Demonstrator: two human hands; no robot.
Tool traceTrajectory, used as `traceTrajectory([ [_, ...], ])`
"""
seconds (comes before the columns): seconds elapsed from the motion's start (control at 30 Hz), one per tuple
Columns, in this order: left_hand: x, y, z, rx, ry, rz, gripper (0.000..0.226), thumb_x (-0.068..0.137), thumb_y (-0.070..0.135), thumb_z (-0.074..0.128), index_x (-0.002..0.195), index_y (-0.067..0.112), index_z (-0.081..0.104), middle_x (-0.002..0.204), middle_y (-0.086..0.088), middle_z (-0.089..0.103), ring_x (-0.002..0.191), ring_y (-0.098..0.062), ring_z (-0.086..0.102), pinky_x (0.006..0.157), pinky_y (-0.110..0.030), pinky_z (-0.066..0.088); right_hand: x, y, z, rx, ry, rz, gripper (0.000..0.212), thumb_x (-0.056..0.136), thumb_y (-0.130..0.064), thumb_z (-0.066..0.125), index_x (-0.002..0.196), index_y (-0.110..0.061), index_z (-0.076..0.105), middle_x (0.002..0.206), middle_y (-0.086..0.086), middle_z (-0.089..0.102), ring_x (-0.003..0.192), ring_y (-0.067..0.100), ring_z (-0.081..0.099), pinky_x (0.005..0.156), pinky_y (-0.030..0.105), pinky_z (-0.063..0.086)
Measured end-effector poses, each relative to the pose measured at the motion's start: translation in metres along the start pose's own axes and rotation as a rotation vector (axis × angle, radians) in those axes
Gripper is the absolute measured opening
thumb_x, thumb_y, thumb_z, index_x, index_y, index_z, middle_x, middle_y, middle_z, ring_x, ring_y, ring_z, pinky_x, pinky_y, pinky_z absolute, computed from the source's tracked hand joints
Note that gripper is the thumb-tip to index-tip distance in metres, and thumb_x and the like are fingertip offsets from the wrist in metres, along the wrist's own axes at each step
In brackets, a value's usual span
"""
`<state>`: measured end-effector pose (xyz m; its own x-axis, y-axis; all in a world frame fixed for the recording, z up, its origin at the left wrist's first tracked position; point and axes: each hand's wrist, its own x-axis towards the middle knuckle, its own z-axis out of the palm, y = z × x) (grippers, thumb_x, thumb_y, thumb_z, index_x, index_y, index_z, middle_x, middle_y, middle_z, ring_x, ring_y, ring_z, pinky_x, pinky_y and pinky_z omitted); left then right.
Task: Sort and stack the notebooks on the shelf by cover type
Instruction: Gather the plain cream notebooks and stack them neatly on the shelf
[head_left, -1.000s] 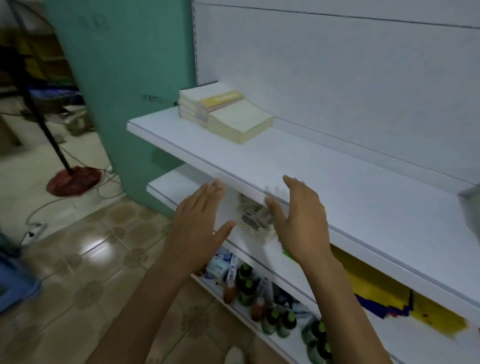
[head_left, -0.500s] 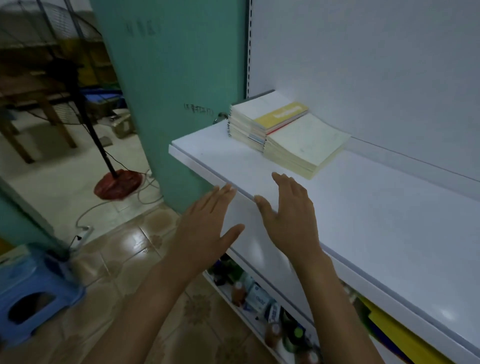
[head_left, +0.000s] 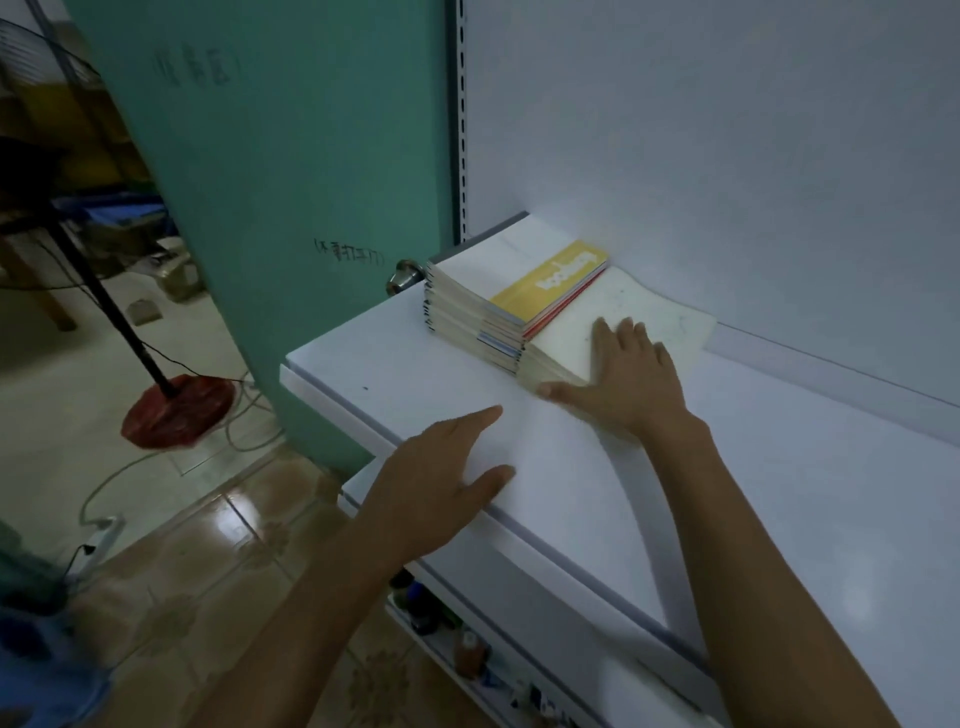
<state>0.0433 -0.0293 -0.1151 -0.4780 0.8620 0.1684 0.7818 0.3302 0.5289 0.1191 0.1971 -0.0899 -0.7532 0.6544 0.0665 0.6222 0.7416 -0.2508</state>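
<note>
Your right hand (head_left: 623, 384) has moved from the shelf's front edge onto the cream-covered stack of notebooks (head_left: 670, 322). It now lies flat on the top cover with its fingers straight and spread. The thumb is stretched along the stack's near corner, and the hand grips nothing. Your left hand (head_left: 447, 467) has come forward over the front lip of the shelf (head_left: 753, 509), fingers straight, thumb apart, holding nothing; you cannot tell whether it touches the shelf.

Both stacks sit at frame centre, at the shelf's left end, close to the white back panel (head_left: 727, 130). The taller stack with the yellow-banded cover (head_left: 519, 286) touches the cream one on its left.

Below, at the bottom centre, a lower shelf (head_left: 524, 597) holds blurred bottles (head_left: 467, 654). Left of the shelving stands a green door (head_left: 291, 182) with a metal knob (head_left: 405, 275). Further left, a fan stand with a red base (head_left: 176, 410) rests on the glossy tiled floor (head_left: 218, 551), a cable looping beside it.
</note>
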Motion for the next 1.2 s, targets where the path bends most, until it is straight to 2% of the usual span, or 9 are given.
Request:
traceTrajectory([
  [0.27, 0.059, 0.009, 0.001, -0.849, 0.052, -0.289, 0.039, 0.094, 0.046, 0.043, 0.122, 0.023, 0.056, 0.112, 0.005, 0.068, 0.093, -0.004, 0.067, 0.077, -0.02, 0.046, -0.045, -0.011, 0.009, 0.087, 0.091, -0.004, 0.107, 0.069, -0.081, 0.001, 0.152, -0.015, 0.01, 0.159, 0.013, 0.01, 0.147, 0.027, 0.006, 0.118, 0.043, 0.004],
  [0.43, 0.082, 0.011, -0.01, -1.19, -0.377, -0.301, 0.063, 0.076, 0.072, 0.041, 0.113, 0.027, 0.066, 0.103, 0.001, 0.073, 0.085, -0.013, 0.071, 0.067, -0.03, 0.054, -0.082, -0.04, 0.033, 0.014, 0.202, 0.008, 0.094, 0.081, -0.077, -0.003, 0.153, -0.017, 0.004, 0.16, 0.012, 0.004, 0.148, 0.025, -0.001, 0.117, 0.038, -0.006],
  [0.53, 0.086, 0.008, -0.008, -1.122, -0.564, -0.234, 0.037, 0.084, 0.049, 0.06, 0.112, 0.027, 0.07, 0.109, -0.001, 0.071, 0.097, -0.018, 0.069, 0.08, -0.041, 0.057, -0.097, -0.052, 0.047, -0.035, 0.222, -0.031, 0.095, 0.082, -0.079, 0.008, 0.152, -0.015, 0.004, 0.159, 0.012, -0.002, 0.147, 0.025, -0.007, 0.119, 0.04, -0.006],
  [0.63, 0.09, -0.001, -0.005, -0.896, -0.43, -0.12, 0.024, 0.095, 0.028, 0.055, 0.118, 0.028, 0.062, 0.104, 0.003, 0.071, 0.093, -0.016, 0.068, 0.068, -0.032, 0.058, -0.097, -0.05, 0.04, 0.176, 0.246, -0.04, 0.095, 0.079, -0.081, 0.02, 0.152, -0.02, 0.017, 0.16, 0.002, 0.002, 0.147, 0.013, -0.005, 0.119, 0.032, 0.0],
  [0.77, 0.098, -0.02, -0.019, -0.926, -0.186, 0.016, 0.017, 0.096, 0.023, 0.052, 0.103, 0.037, 0.058, 0.096, 0.009, 0.066, 0.08, -0.004, 0.064, 0.051, -0.022, 0.052, -0.083, -0.053, 0.015, 0.594, 0.602, 0.062, 0.058, 0.091, -0.061, 0.035, 0.137, -0.027, 0.045, 0.147, -0.007, 0.041, 0.134, 0.008, 0.037, 0.109, 0.028, 0.031],
  [0.87, 0.109, -0.045, -0.033, -0.97, 0.001, 0.007, 0.018, 0.096, 0.023, 0.052, 0.102, 0.04, 0.056, 0.092, 0.013, 0.064, 0.073, -0.002, 0.062, 0.044, -0.02, 0.047, -0.056, -0.052, 0.001, 0.525, 0.732, 0.148, 0.044, 0.098, -0.042, 0.039, 0.134, -0.018, 0.049, 0.139, -0.002, 0.05, 0.127, 0.015, 0.046, 0.105, 0.028, 0.035],
  [0.97, 0.12, -0.074, -0.043, -1.057, 0.062, -0.073, 0.016, 0.096, 0.022, 0.052, 0.112, 0.027, 0.056, 0.097, 0.003, 0.063, 0.079, -0.012, 0.059, 0.043, -0.02, 0.046, -0.026, -0.046, -0.006, 0.37, 0.547, 0.21, 0.048, 0.1, -0.036, 0.039, 0.143, -0.013, 0.038, 0.151, 0.005, 0.036, 0.14, 0.019, 0.03, 0.112, 0.029, 0.022],
  [1.1, 0.124, -0.1, -0.043, -1.215, 0.028, -0.209, 0.013, 0.096, 0.02, 0.052, 0.108, 0.024, 0.057, 0.097, 0.002, 0.063, 0.084, -0.017, 0.058, 0.044, -0.021, 0.047, -0.015, -0.04, 0.004, 0.025, 0.086, 0.201, 0.08, 0.089, -0.066, 0.027, 0.151, -0.015, 0.019, 0.159, 0.007, 0.016, 0.147, 0.021, 0.01, 0.117, 0.04, 0.009],
  [1.2, 0.124, -0.107, -0.04, -1.247, -0.039, -0.198, 0.014, 0.096, 0.019, 0.053, 0.107, 0.026, 0.059, 0.093, 0.005, 0.066, 0.078, -0.012, 0.062, 0.045, -0.022, 0.047, -0.028, -0.038, 0.018, -0.116, 0.169, 0.16, 0.072, 0.09, -0.054, 0.049, 0.148, -0.016, 0.029, 0.155, 0.006, 0.028, 0.143, 0.023, 0.025, 0.114, 0.036, 0.018],
])
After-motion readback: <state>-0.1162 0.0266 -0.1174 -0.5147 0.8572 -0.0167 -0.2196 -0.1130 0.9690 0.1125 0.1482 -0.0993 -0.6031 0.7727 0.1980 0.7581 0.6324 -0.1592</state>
